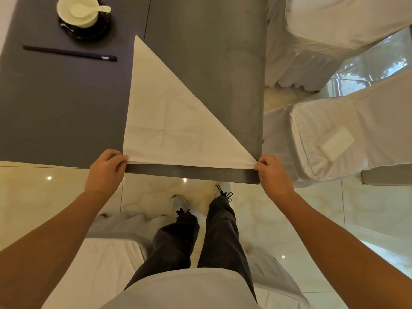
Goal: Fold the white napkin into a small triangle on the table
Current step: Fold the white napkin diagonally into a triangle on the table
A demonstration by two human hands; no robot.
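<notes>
The white napkin [162,126] lies flat on the grey table [207,63] as a large right triangle, its long point reaching away toward the far left. Its near edge runs along the table's front edge. My left hand [106,172] pinches the near left corner of the napkin between thumb and fingers. At the near right corner, by the table's front right corner, my right hand [273,175] pinches the napkin's tip. Both hands sit at the table's edge, forearms stretched out over the floor.
A white cup with a spoon [79,11] stands on a dark saucer [85,25] at the far left, with dark chopsticks [69,52] lying nearer. White-covered chairs [347,134] stand to the right and another below left. My legs and shoes are over a glossy tiled floor.
</notes>
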